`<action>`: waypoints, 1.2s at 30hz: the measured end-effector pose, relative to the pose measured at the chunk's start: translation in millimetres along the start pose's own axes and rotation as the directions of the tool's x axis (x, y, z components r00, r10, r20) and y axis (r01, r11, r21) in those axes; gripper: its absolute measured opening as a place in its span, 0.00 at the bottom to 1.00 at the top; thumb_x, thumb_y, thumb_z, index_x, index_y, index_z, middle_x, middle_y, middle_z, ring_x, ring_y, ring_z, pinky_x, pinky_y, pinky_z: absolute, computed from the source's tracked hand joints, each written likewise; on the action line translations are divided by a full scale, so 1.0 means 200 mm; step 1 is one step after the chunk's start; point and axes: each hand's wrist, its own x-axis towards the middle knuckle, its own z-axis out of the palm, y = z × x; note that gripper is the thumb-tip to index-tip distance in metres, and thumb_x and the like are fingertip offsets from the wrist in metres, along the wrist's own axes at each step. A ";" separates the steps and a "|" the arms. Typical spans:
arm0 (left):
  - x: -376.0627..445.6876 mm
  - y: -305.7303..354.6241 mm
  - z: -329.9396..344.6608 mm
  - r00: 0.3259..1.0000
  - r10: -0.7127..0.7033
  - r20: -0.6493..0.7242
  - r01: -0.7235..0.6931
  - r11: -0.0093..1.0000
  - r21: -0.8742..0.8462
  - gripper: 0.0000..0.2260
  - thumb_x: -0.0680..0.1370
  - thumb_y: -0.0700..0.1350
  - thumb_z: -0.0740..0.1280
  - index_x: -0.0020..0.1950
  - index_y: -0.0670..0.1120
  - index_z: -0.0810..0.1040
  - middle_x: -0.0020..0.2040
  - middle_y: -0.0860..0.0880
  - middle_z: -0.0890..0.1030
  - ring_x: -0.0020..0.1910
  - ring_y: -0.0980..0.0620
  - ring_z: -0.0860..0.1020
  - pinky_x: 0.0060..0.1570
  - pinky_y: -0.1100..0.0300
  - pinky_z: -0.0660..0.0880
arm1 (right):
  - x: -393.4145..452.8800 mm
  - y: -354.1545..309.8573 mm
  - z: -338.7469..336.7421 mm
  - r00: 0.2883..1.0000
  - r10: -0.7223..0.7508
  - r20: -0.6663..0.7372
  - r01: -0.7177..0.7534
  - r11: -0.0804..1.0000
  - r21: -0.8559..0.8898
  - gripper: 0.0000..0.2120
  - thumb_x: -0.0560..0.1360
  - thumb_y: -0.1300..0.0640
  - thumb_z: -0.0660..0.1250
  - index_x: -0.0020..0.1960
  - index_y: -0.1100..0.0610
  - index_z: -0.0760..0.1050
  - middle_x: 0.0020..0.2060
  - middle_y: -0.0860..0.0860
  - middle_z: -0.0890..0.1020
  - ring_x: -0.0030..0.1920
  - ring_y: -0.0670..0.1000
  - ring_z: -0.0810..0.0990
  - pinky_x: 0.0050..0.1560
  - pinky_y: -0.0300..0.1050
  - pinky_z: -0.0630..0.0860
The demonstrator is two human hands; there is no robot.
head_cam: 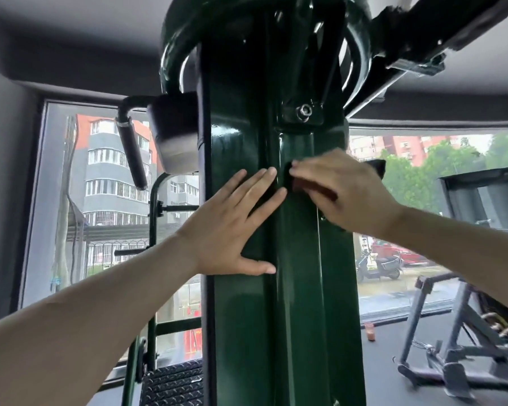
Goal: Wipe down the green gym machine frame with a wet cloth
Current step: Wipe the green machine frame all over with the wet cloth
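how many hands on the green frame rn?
2. Left hand lies flat on the green frame, fingers spread; right hand presses a dark cloth against it, just to the right.

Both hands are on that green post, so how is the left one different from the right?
The left hand lies flat with straight, spread fingers and holds nothing; the right hand presses a dark cloth against the green post. The left hand sits lower, on the post's left face; the right sits higher, towards the right. Both touch the post.

Left hand (232,227) flat, fingers straight; right hand (343,191) curled.
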 end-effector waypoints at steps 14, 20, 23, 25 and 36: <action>-0.01 0.02 0.02 0.999 0.035 -0.034 -0.033 0.998 0.050 0.50 0.79 0.76 0.53 0.84 0.36 0.51 0.82 0.31 0.49 0.83 0.36 0.50 0.80 0.39 0.54 | 0.04 0.09 -0.04 1.000 0.017 0.010 -0.016 0.999 -0.039 0.16 0.77 0.68 0.69 0.63 0.62 0.82 0.61 0.56 0.84 0.58 0.59 0.82 0.66 0.53 0.77; -0.04 0.06 0.02 1.000 0.027 -0.013 -0.027 0.999 0.037 0.50 0.79 0.75 0.52 0.84 0.36 0.48 0.82 0.31 0.46 0.83 0.36 0.48 0.81 0.39 0.53 | -0.26 -0.14 0.05 0.995 0.099 0.035 -0.099 0.995 0.001 0.20 0.73 0.71 0.71 0.64 0.61 0.82 0.63 0.55 0.83 0.58 0.59 0.81 0.64 0.53 0.77; -0.06 0.09 0.03 1.000 0.018 0.013 -0.018 0.999 0.027 0.51 0.79 0.75 0.51 0.83 0.35 0.47 0.82 0.30 0.45 0.83 0.35 0.46 0.81 0.38 0.52 | -0.31 -0.13 0.00 0.983 -0.057 0.175 0.056 0.998 0.009 0.18 0.75 0.70 0.70 0.64 0.62 0.82 0.63 0.55 0.83 0.59 0.57 0.80 0.68 0.47 0.74; -0.06 0.10 0.02 1.000 0.014 0.024 -0.015 0.999 0.030 0.51 0.79 0.76 0.50 0.83 0.34 0.46 0.82 0.29 0.44 0.83 0.34 0.46 0.81 0.38 0.52 | -0.22 -0.08 -0.02 0.987 -0.037 0.158 0.041 0.999 -0.021 0.18 0.75 0.70 0.70 0.64 0.62 0.82 0.62 0.56 0.83 0.57 0.58 0.81 0.66 0.50 0.76; -0.33 0.41 0.10 0.995 -0.001 0.099 0.006 0.999 -0.049 0.57 0.76 0.79 0.50 0.81 0.31 0.44 0.81 0.27 0.42 0.83 0.32 0.46 0.80 0.34 0.46 | -0.41 -0.26 0.05 0.917 -0.271 0.292 0.277 0.961 0.024 0.18 0.76 0.72 0.66 0.63 0.63 0.83 0.63 0.57 0.83 0.62 0.60 0.81 0.65 0.55 0.77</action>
